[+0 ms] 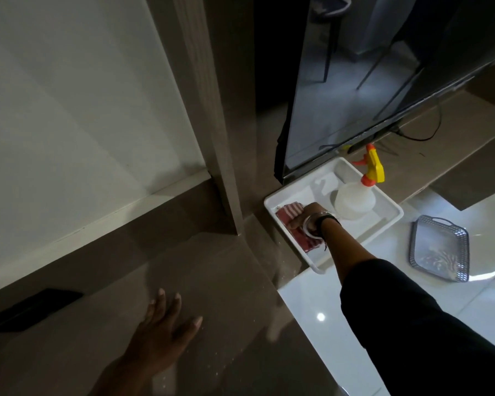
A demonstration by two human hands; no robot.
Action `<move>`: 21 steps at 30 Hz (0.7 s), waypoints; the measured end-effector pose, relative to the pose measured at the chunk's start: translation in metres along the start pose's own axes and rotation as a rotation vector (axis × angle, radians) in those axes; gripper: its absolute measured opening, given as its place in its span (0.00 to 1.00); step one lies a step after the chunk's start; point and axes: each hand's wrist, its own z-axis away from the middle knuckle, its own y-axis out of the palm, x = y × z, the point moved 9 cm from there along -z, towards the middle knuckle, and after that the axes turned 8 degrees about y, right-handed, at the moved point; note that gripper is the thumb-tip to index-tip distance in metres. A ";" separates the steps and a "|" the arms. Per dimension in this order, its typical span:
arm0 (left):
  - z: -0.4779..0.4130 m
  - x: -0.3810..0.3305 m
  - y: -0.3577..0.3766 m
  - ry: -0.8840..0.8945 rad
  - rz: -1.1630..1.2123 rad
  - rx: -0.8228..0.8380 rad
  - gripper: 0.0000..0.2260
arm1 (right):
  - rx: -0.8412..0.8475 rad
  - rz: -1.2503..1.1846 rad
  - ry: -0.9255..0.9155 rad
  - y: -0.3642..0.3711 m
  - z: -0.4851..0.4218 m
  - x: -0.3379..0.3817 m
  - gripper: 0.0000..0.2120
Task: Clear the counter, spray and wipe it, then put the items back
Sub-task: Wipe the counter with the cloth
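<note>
My left hand (166, 335) is nearest, flat and spread on the brown counter (212, 281), fingers splayed, holding nothing. The counter around it looks bare apart from a dark flat object (32, 310) off to its left near the wall; faint specks on the surface could be spray droplets, though I cannot be sure.

Further out, my right arm, in a black sleeve (397, 310), stretches past the counter's edge to the white tray (389, 221) sitting on a lower ledge. My right hand (305, 217) rests on the red striped cloth (290, 212) lying in the tray's near corner. The fingers curl down over the cloth, but I cannot tell whether they have closed on it or only press on top.

Just beyond the hand, in the same tray, the spray bottle (355, 201) stands upright with its yellow-and-orange trigger head pointing away. To the right of the grip, well apart on the white floor, lies a grey mesh basket (439, 250). Behind the tray stands a dark glossy panel.

I judge the counter cleared and this to be the start of wiping: fetching the cloth. The next move calls for pinching the cloth firmly, lifting it clear of the tray rim without knocking the bottle, and carrying it back to the counter beside my left hand.
</note>
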 end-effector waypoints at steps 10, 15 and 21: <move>0.007 -0.005 -0.002 0.012 0.013 0.049 0.35 | -0.034 -0.591 -0.150 -0.022 0.059 -0.018 0.24; 0.052 0.009 -0.018 0.058 0.322 0.141 0.25 | -0.017 -0.722 -0.338 0.009 0.183 -0.055 0.09; 0.116 0.092 -0.036 0.063 0.445 -0.272 0.25 | -0.576 0.276 -0.427 0.110 0.320 -0.089 0.13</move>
